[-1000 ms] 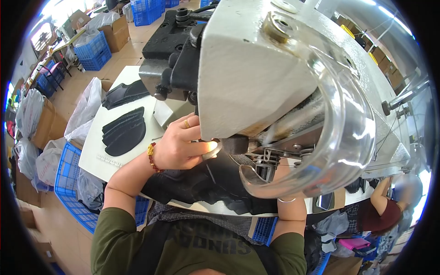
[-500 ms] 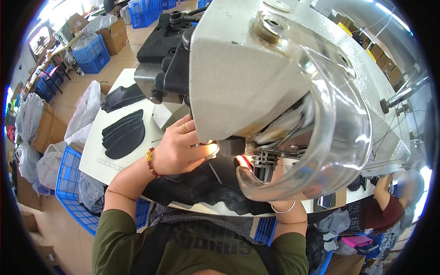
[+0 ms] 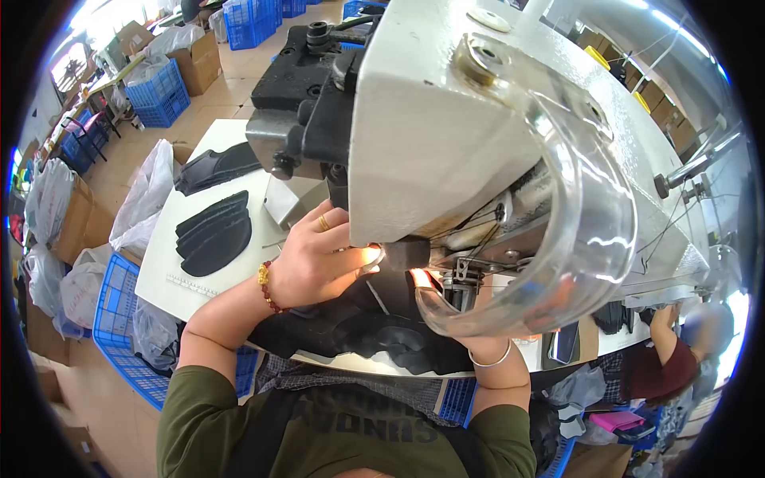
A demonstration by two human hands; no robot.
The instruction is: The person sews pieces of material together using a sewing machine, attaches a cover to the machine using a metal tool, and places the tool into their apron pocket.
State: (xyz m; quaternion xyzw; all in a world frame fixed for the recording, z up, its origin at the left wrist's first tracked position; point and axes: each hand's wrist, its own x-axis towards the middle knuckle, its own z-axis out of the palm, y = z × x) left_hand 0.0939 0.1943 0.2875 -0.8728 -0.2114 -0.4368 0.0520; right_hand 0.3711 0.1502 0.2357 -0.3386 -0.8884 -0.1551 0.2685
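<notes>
Black material (image 3: 339, 323) — rumpled — lies by the left hand (image 3: 317, 261).

Item: one black workpiece (image 3: 343, 317), soft-looking, dark overall, with a duller sheen on raised parts. Lay broad and loosely spread on the pale surface (image 3: 159, 267), below and beside the white machine head (image 3: 438, 143). Bore a thin, pale diagonal line near the middle. Rose in uneven folds and rounded ridges towards the near side. Ran out of sight behind the clear curved guard (image 3: 590, 263); far portion hidden.
</notes>
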